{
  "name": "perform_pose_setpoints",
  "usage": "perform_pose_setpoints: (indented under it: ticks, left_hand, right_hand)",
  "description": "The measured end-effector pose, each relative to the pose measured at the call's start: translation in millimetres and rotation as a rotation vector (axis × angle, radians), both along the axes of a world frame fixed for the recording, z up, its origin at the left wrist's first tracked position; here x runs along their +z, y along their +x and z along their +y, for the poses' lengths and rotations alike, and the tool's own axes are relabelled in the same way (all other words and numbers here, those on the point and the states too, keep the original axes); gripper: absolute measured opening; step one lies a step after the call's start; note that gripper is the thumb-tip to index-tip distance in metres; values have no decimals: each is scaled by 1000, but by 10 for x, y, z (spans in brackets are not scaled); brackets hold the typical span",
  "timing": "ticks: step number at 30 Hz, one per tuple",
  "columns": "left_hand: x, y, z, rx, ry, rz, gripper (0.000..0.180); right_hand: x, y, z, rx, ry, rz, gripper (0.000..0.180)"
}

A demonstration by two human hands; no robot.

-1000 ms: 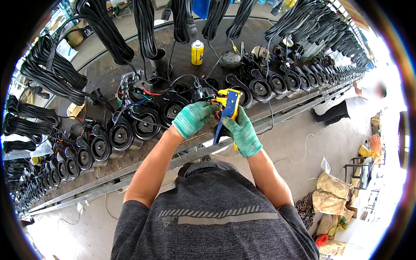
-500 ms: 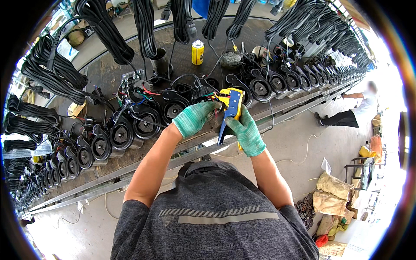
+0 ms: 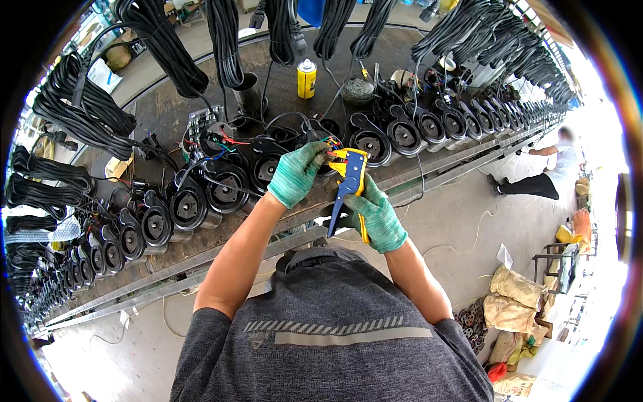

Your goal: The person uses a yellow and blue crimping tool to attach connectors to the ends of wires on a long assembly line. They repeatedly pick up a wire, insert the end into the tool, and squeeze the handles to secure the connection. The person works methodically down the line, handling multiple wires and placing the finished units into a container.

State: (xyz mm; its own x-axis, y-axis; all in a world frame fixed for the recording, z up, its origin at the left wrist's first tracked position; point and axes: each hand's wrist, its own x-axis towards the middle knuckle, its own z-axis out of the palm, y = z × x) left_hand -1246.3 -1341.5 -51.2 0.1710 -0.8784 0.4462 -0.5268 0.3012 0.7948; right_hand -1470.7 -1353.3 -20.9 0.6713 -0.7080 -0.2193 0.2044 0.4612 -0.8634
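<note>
My left hand (image 3: 298, 175), in a green glove with dark fingertips, is closed in a pinch on thin coloured wires (image 3: 332, 143) at the bench edge. In my right hand (image 3: 380, 221), gloved the same way, is a yellow and blue wire stripper (image 3: 353, 169). Its yellow jaws point left toward the left fingertips and the wires. The blue handle hangs down to the left, and my right fingers wrap partly out of sight behind the tool. A round black housing (image 3: 370, 145) stands just beyond the stripper. Whether a wire sits inside the jaws is too small to tell.
Black round housings (image 3: 404, 137) line the bench edge both ways. Coiled black cables (image 3: 226, 47) hang above it. A yellow spray can (image 3: 306, 80) and a dark cup (image 3: 248, 97) stand farther back. Sacks (image 3: 512, 313) lie on the floor at right, where another person (image 3: 546, 171) is visible.
The wire stripper has dropped a little toward me and away from the wires, with my right hand around it. My left fingertips have risen slightly and shifted left.
</note>
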Motion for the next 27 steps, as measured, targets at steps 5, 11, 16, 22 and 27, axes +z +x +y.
perform_pose_setpoints:
  ticks: [5, 11, 16, 22, 27]
  left_hand:
    - [-7, -26, -7, 38, -1, 1, 22]
    - [-18, -48, 2, 2, 0, 66, 25]
    - [-39, -21, -9, 2, 53, 87, 26]
    - [-25, -16, 16, -3, 51, 100, 27]
    - [29, -3, 4, 11, 66, 46, 24]
  right_hand:
    - [108, 125, 38, -54, -10, -15, 61]
    - [135, 182, -3, -94, -20, 37, 55]
    - [154, 235, -4, -133, -97, 98, 50]
    - [177, 262, -22, -162, -41, 215, 48]
    - [207, 238, 0, -154, -85, 49, 56]
